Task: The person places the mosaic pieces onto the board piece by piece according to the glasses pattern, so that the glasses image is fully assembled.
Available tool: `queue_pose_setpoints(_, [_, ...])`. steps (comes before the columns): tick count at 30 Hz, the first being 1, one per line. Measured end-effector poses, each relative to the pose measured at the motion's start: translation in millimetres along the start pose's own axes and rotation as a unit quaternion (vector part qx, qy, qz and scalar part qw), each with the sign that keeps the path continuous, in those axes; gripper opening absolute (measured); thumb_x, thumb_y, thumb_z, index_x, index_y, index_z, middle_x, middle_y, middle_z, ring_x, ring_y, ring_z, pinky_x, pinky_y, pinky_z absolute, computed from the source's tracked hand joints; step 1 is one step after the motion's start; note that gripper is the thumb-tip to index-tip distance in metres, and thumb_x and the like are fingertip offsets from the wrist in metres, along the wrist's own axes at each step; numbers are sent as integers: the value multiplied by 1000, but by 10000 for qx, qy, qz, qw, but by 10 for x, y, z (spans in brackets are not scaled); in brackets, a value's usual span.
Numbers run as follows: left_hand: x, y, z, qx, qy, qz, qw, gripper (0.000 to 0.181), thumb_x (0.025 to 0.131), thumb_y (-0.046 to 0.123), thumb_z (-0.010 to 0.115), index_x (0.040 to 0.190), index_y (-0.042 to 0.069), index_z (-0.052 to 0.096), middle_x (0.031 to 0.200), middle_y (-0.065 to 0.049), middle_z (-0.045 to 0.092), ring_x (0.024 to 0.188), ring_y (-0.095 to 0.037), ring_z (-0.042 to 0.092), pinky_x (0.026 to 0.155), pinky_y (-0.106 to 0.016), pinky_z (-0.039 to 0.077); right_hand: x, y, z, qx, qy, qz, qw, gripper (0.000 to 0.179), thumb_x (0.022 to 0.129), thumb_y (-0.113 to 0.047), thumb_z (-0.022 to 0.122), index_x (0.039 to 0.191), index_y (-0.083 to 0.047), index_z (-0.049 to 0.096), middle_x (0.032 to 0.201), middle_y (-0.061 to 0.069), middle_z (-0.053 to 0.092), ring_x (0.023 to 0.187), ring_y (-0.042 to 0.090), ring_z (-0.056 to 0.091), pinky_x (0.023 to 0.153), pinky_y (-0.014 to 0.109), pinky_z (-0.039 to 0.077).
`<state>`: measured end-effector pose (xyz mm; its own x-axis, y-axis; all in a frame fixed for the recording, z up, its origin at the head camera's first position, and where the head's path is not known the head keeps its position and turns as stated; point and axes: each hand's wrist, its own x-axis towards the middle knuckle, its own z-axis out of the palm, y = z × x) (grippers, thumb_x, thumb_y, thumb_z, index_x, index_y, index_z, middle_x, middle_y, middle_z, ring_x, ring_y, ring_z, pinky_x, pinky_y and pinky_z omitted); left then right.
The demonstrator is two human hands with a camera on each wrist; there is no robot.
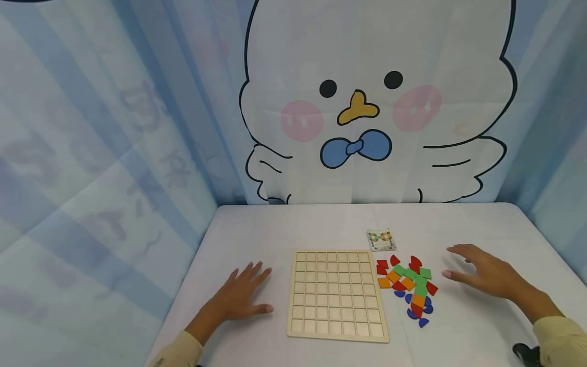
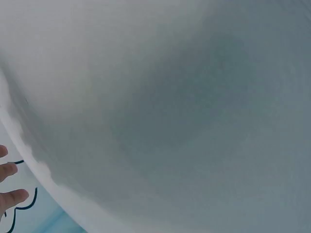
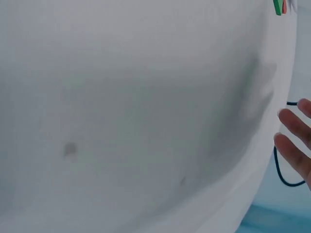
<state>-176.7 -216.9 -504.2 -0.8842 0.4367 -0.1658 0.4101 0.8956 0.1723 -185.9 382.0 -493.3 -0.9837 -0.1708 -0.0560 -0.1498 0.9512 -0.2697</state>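
Observation:
A square wooden grid board [image 1: 337, 294] lies flat on the table in the head view, its compartments bare. To its left is my left hand [image 1: 240, 297], fingers spread, holding nothing and apart from the board. Right of the board is a loose cluster of flat pieces: red ones [image 1: 416, 310], green squares [image 1: 425, 273], orange squares [image 1: 384, 283] and blue rounded ones [image 1: 424, 322]. My right hand [image 1: 483, 270] hovers to the right of these pieces, thumb and fingers apart, with nothing in it. Only fingertips show in the left wrist view and a few fingers [image 3: 294, 128] in the right wrist view.
A small card [image 1: 381, 239] with a coloured pattern lies behind the pieces. White cloth covers the table [image 1: 275, 224]. Blue patterned curtains [image 1: 114, 153] hang at the back and sides. A black object [image 1: 526, 354] sits by the right sleeve.

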Motion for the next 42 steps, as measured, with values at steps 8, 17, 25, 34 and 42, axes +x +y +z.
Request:
queue_pose_setpoints(8, [28,143,38,-108,-308,240,9992,98,83,84,48,158,24,33,166,-8,26,153,-39,23,118,-65,24,213,-212,26,880,-52,-50,9961,69,88,-52,71,135,-3,59,132,31,57,94,31,64,69,48,59])
queue_pose_setpoints(17, [51,256,115,-46,-438,532,9976,102,81,87,46,160,26,28,168,-9,22,153,-38,23,118,-61,27,410,-268,112,1198,-266,-347,9918,53,89,-35,76,130,-5,64,119,21,68,87,16,59,66,24,52])
queue_pose_setpoints(25, [62,321,176,-24,-603,593,9964,105,78,89,48,160,27,26,167,-11,23,152,-39,24,117,-61,30,514,-281,164,1119,-613,-465,9907,45,87,-22,79,127,-7,68,115,14,69,81,13,54,67,22,52])
queue_pose_setpoints(34, [66,367,192,-90,-768,485,9958,108,76,90,49,161,27,25,168,-12,21,151,-43,24,113,-65,33,580,-336,207,1144,-854,-397,9890,40,87,-18,78,125,-8,71,110,10,67,82,14,57,74,32,58])
queue_pose_setpoints(42, [90,392,195,-43,-725,507,9961,108,76,89,50,161,26,26,167,-12,21,151,-43,24,113,-64,33,587,-371,177,1031,-883,-579,9891,32,88,-13,76,119,-9,74,106,7,65,86,14,59,78,36,59])
